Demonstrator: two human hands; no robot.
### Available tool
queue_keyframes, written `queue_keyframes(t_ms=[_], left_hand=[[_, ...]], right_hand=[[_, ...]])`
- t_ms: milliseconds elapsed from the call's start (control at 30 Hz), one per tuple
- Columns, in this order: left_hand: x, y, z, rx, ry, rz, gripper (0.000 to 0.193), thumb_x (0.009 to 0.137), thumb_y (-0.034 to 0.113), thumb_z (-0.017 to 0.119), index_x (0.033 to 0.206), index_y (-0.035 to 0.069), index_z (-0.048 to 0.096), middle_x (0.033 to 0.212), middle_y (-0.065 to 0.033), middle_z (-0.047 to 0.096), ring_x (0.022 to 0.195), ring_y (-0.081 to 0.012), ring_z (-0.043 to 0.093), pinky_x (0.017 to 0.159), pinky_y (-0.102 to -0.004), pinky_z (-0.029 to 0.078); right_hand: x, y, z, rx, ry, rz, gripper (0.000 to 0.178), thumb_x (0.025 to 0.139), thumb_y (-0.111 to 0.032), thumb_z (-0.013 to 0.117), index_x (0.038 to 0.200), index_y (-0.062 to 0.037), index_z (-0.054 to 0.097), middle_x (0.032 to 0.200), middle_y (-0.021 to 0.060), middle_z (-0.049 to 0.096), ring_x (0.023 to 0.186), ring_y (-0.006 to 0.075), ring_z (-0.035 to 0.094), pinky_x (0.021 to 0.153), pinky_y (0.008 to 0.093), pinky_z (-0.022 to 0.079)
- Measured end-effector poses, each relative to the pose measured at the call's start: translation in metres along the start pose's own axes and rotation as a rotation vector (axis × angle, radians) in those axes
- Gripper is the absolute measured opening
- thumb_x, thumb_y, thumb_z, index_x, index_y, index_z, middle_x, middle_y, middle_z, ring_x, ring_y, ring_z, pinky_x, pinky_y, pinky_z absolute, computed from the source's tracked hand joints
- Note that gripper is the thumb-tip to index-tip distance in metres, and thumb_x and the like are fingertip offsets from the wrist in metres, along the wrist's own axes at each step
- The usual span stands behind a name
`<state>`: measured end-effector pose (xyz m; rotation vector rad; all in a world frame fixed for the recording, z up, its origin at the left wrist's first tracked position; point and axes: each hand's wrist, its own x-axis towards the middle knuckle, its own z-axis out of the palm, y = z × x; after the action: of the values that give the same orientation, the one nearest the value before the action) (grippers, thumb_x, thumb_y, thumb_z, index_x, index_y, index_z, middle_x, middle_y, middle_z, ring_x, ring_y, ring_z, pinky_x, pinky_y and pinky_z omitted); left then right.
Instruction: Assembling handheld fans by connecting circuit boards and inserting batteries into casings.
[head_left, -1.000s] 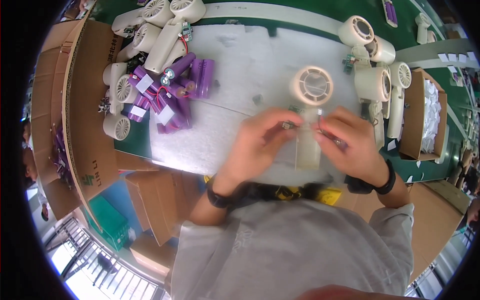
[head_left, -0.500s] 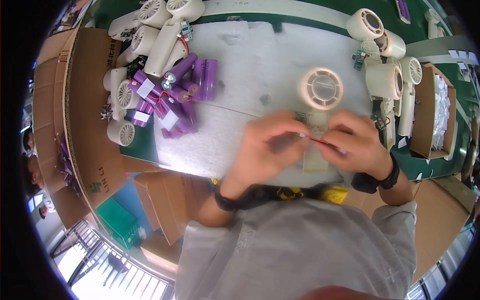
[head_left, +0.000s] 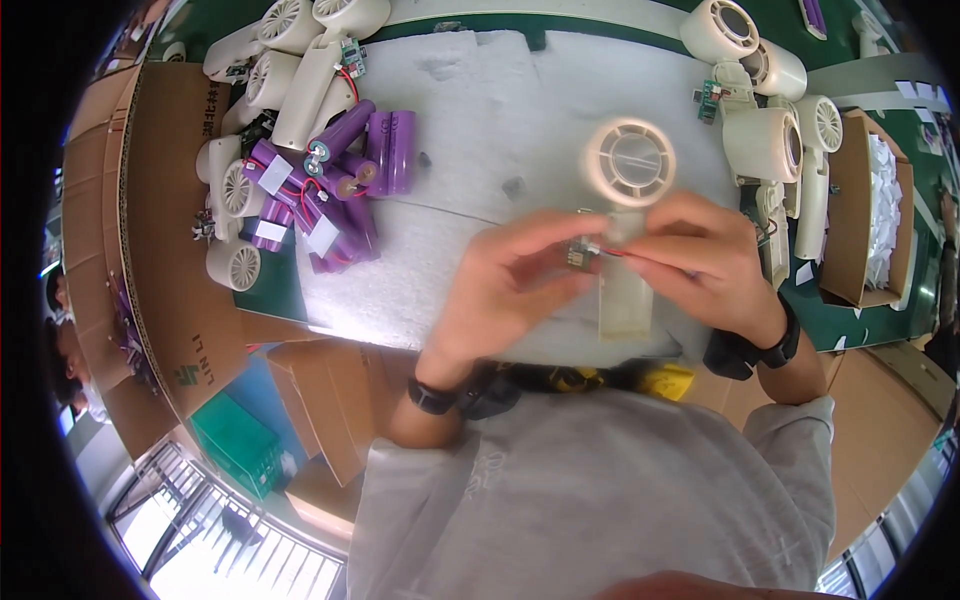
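Note:
My left hand [head_left: 510, 280] pinches a small green circuit board [head_left: 580, 254] between thumb and fingers. Close against it, my right hand [head_left: 700, 262] grips a thin red wire [head_left: 615, 252] whose small white connector sits at the board's edge; whether it is seated I cannot tell. Beneath both hands lies a cream-white handheld fan [head_left: 630, 165], its round head pointing away from me and its open handle [head_left: 625, 305] toward me. My fingers cover the middle of the fan.
A white foam sheet [head_left: 470, 130] covers the table. Purple battery cells [head_left: 340, 200] with wires are heaped at left, beside white fan bodies [head_left: 300, 110]. More fan bodies [head_left: 760, 140] stand at right, next to a cardboard box [head_left: 850, 215] of white pieces. A tall carton [head_left: 170, 230] borders the left side.
My left hand has shifted left and now shows the circuit board in its fingers. The wire's connector has come to the board's edge. The whole view has shifted slightly.

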<state>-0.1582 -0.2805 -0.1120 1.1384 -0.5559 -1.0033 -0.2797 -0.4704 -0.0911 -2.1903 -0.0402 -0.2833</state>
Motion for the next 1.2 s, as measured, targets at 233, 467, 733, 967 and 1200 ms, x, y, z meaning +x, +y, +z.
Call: queue_keyframes(t_ms=[233, 467, 733, 967, 1200], left_hand=[[0.0, -0.001, -0.002, -0.137, 0.046, -0.085, 0.036, 0.084, -0.014, 0.062, 0.117, 0.0, 0.061, 0.112, -0.0087, 0.066, 0.104, -0.0141, 0.063, 0.091, -0.0286, 0.053], [-0.001, -0.001, -0.004, -0.002, 0.052, -0.092, 0.038, 0.08, -0.015, 0.067, 0.115, -0.003, 0.056, 0.108, -0.0152, 0.067, 0.102, -0.0201, 0.066, 0.089, -0.0326, 0.057], [-0.001, -0.004, -0.002, 0.018, 0.114, -0.04, 0.033, 0.08, -0.012, 0.069, 0.11, 0.0, 0.062, 0.104, -0.0087, 0.068, 0.094, -0.0136, 0.067, 0.082, -0.026, 0.056], [-0.001, -0.003, -0.004, -0.008, 0.112, -0.037, 0.035, 0.079, -0.013, 0.07, 0.11, 0.0, 0.062, 0.104, -0.009, 0.068, 0.094, -0.0144, 0.067, 0.083, -0.0266, 0.056], [0.0, -0.003, -0.006, -0.059, 0.11, -0.08, 0.035, 0.078, -0.014, 0.07, 0.11, -0.001, 0.062, 0.103, -0.009, 0.069, 0.094, -0.0151, 0.067, 0.083, -0.0274, 0.057]], right_hand=[[0.0, 0.0, 0.001, -0.049, -0.037, -0.065, 0.018, 0.071, 0.0, 0.077, 0.088, -0.0036, 0.072, 0.079, 0.0063, 0.059, 0.064, 0.0196, 0.059, 0.054, 0.0307, 0.046], [-0.003, 0.001, 0.002, -0.144, 0.006, -0.079, 0.021, 0.067, 0.0, 0.078, 0.086, -0.0053, 0.072, 0.076, 0.0042, 0.058, 0.059, 0.019, 0.058, 0.049, 0.0285, 0.044], [-0.005, 0.002, 0.009, -0.305, 0.15, -0.269, 0.026, 0.063, 0.0, 0.079, 0.088, -0.0038, 0.073, 0.078, 0.0039, 0.06, 0.057, 0.017, 0.058, 0.046, 0.0276, 0.042], [-0.004, 0.004, 0.01, -0.304, 0.199, -0.335, 0.029, 0.061, 0.001, 0.079, 0.089, -0.0019, 0.073, 0.08, 0.0051, 0.061, 0.058, 0.0178, 0.059, 0.046, 0.0284, 0.043], [-0.006, 0.003, 0.01, -0.319, 0.169, -0.356, 0.031, 0.06, 0.002, 0.079, 0.09, -0.0011, 0.072, 0.081, 0.0057, 0.06, 0.057, 0.0188, 0.059, 0.046, 0.0295, 0.044]])
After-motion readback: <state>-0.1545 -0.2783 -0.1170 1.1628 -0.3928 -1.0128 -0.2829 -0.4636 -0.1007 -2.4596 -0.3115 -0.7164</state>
